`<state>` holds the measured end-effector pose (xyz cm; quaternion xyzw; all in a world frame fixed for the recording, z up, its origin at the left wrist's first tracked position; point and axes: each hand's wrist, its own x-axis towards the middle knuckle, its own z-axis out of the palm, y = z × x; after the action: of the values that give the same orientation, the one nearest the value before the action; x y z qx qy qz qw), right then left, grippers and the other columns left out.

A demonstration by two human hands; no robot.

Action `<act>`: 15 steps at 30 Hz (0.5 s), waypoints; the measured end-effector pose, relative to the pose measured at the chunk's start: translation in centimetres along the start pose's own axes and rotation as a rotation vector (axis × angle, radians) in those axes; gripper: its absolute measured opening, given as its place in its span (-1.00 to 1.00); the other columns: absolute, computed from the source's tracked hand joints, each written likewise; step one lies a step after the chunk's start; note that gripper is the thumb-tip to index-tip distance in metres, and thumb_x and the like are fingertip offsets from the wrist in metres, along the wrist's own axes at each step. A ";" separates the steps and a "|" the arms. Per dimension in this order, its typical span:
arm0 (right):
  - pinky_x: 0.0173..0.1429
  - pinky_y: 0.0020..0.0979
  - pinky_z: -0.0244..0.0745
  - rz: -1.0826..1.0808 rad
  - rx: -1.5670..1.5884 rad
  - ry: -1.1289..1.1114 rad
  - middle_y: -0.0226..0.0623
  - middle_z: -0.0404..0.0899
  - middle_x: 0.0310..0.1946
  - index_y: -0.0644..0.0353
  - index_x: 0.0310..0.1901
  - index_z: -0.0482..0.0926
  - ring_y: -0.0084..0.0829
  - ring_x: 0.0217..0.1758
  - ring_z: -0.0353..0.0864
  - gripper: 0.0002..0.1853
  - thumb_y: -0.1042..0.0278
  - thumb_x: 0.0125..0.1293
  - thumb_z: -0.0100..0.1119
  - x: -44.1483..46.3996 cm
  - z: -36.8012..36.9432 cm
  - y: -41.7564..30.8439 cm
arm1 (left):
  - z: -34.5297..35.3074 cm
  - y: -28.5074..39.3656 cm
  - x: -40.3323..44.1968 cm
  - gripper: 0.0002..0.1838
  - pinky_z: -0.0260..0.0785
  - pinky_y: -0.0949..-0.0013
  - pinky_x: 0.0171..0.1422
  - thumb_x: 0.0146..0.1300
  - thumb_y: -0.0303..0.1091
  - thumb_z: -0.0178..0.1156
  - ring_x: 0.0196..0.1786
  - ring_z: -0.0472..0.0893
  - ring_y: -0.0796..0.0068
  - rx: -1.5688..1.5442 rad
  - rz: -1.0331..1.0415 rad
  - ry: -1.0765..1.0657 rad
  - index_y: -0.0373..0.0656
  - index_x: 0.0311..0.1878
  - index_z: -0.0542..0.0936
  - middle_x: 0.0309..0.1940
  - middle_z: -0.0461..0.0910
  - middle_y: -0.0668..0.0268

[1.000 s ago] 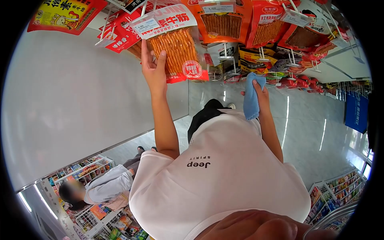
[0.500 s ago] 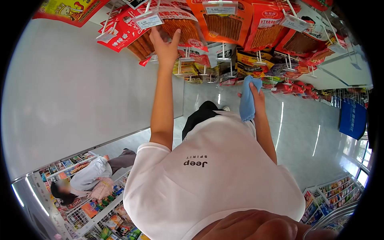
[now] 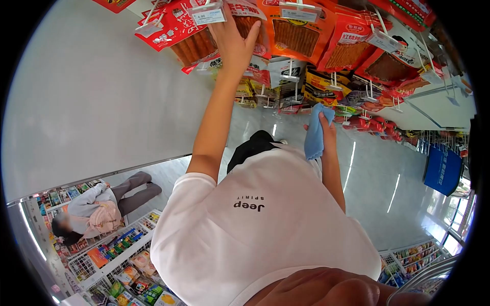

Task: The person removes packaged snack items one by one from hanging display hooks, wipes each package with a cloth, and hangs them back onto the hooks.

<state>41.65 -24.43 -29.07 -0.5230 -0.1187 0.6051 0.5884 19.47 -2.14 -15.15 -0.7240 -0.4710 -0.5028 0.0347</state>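
Reaching up and forward with left hand, in among snack packets on white hooks. At that hand: red-and-white packet, hanging between a red packet of brown sticks and an orange packet. Seen only in part, crossed by thumb and palm.

Change over the last second: from packet standing out, face broad to view, to packet lying further back, closer in line with neighbours. Also from a hold at the side edge to a reach higher up, close under the price tag. Meaning for the work, as judged: left hand busy nearer the packet's hanging end now, no longer beside the lower edge.

State of left fingers: thumb well apart, other tips lost behind the tag. Cannot tell whether gripping the packet or merely touching.

Right hand: low, near waist height, well apart from the red-and-white packet. Fingers wrapped round a folded blue cloth, without visible gap. Cloth not seen touching any packet; little changed here.

At left, a blank white panel. Past its lower edge, another person beside a wire rack.
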 end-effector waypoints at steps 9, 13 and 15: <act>-0.09 -0.26 0.72 -0.013 0.028 0.001 -0.31 0.59 -0.12 0.26 0.14 0.53 -0.40 -0.20 0.65 -0.57 0.11 0.42 0.25 -0.2 -1.1 0.7 | 1.5 -0.4 -3.2 -0.32 0.34 0.12 0.34 0.28 -0.31 0.37 0.33 0.45 0.13 -0.153 0.152 0.022 -0.27 0.41 0.34 0.33 0.38 0.01; -0.10 -0.26 0.72 0.023 -0.010 0.030 -0.31 0.59 -0.13 0.27 0.14 0.52 -0.38 -0.22 0.66 -0.56 0.11 0.42 0.26 -0.9 -0.7 0.1 | 3.8 2.5 -4.9 -0.32 0.54 0.40 0.12 0.35 -0.48 0.27 0.21 0.59 0.35 -0.788 -0.148 -0.397 -0.21 0.49 0.25 0.29 0.41 0.10; -0.11 -0.27 0.72 0.010 -0.005 0.015 -0.30 0.59 -0.15 0.27 0.14 0.52 -0.37 -0.23 0.66 -0.56 0.10 0.42 0.26 -0.9 -0.9 0.2 | 4.7 3.2 -5.4 -0.31 0.56 0.36 0.14 0.34 -0.47 0.29 0.24 0.57 0.31 -0.687 -0.127 -0.320 -0.23 0.49 0.24 0.37 0.31 0.08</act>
<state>41.99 -25.64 -29.13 -0.5299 -0.1131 0.6038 0.5847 24.73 -4.93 -20.23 -0.7323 -0.3184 -0.5130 -0.3150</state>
